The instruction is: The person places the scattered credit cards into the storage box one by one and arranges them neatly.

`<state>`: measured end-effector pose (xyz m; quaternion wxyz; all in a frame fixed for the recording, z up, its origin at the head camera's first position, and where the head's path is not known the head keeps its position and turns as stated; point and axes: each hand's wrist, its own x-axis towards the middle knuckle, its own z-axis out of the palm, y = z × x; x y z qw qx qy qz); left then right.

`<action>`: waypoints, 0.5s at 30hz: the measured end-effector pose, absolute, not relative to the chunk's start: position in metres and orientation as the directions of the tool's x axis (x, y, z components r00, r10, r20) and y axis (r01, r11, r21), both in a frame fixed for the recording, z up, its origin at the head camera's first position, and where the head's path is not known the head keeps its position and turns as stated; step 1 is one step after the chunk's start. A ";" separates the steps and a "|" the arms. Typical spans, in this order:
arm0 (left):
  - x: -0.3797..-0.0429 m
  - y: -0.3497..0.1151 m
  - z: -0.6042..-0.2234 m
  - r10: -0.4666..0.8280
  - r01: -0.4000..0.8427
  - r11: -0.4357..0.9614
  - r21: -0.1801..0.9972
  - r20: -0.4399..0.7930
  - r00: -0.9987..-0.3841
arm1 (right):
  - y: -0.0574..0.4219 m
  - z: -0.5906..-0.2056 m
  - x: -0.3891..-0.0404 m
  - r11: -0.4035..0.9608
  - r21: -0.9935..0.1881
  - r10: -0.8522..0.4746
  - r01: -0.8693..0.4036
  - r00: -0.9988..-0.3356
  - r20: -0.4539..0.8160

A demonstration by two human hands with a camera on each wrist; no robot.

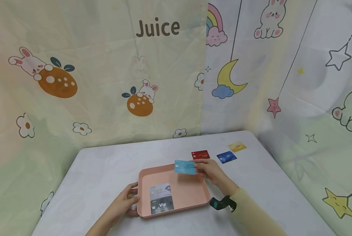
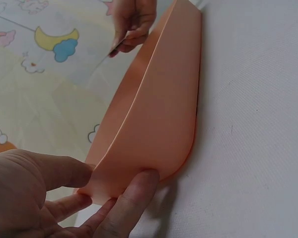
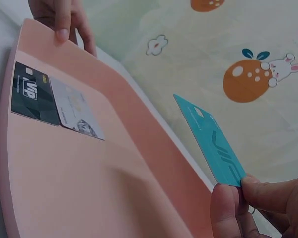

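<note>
In the head view, my right hand (image 1: 209, 171) pinches a light blue card (image 1: 184, 167) by its right end, thumb against fingers. The card is raised over the far side of a pink tray (image 1: 190, 193). My left hand (image 1: 123, 200) holds the tray's left end; in the left wrist view its fingertips (image 2: 145, 179) are at the rim and outer wall. Two cards lie side by side inside the tray: a silver card (image 3: 75, 106) and, nearer me, a dark grey card marked Vip (image 3: 35, 94).
Beyond the tray on the white table (image 1: 105, 170) lie a red card (image 1: 200, 154), a blue card (image 1: 227, 157) and a yellow card (image 1: 237, 146). A printed cloth (image 1: 99, 65) hangs behind the table. A black band (image 1: 223, 203) is on the right wrist.
</note>
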<state>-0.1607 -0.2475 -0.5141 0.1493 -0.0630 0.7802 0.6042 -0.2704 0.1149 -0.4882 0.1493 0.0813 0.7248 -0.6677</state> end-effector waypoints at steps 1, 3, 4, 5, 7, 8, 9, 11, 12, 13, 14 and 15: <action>-0.161 -0.248 -0.514 0.082 -0.279 0.262 0.924 -0.309 -0.947 | 0.114 -0.488 -0.270 0.097 -0.944 -0.083 0.315 -0.943 -0.323; -0.161 -0.248 -0.514 0.081 -0.281 0.262 0.923 -0.311 -0.947 | 0.112 -0.488 -0.271 0.095 -0.944 -0.086 0.315 -0.943 -0.323; -0.161 -0.248 -0.514 0.079 -0.282 0.262 0.923 -0.312 -0.947 | 0.111 -0.488 -0.271 0.093 -0.945 -0.088 0.313 -0.943 -0.321; -0.161 -0.248 -0.515 0.078 -0.283 0.262 0.923 -0.313 -0.947 | 0.110 -0.488 -0.271 0.094 -0.947 -0.092 0.307 -0.945 -0.315; -0.162 -0.248 -0.515 0.072 -0.287 0.263 0.921 -0.315 -0.946 | 0.108 -0.488 -0.272 0.097 -0.950 -0.094 0.298 -0.947 -0.307; -0.162 -0.248 -0.516 0.068 -0.288 0.263 0.921 -0.316 -0.946 | 0.107 -0.488 -0.273 0.097 -0.950 -0.094 0.297 -0.947 -0.306; -0.162 -0.248 -0.516 0.066 -0.290 0.263 0.920 -0.317 -0.946 | 0.106 -0.489 -0.273 0.100 -0.951 -0.094 0.291 -0.949 -0.300; -0.163 -0.248 -0.517 0.061 -0.293 0.263 0.919 -0.319 -0.946 | 0.105 -0.489 -0.273 0.107 -0.953 -0.095 0.284 -0.951 -0.294; -0.163 -0.248 -0.517 0.057 -0.296 0.264 0.918 -0.321 -0.945 | 0.103 -0.489 -0.273 0.110 -0.952 -0.096 0.285 -0.950 -0.296; -0.163 -0.247 -0.517 0.056 -0.297 0.263 0.918 -0.322 -0.945 | 0.102 -0.490 -0.273 0.114 -0.952 -0.098 0.282 -0.951 -0.294; -0.163 -0.247 -0.517 0.054 -0.298 0.263 0.918 -0.322 -0.945 | 0.101 -0.490 -0.273 0.118 -0.952 -0.099 0.283 -0.950 -0.295; -0.163 -0.247 -0.517 0.055 -0.298 0.262 0.918 -0.323 -0.945 | 0.100 -0.490 -0.273 0.122 -0.953 -0.103 0.278 -0.951 -0.291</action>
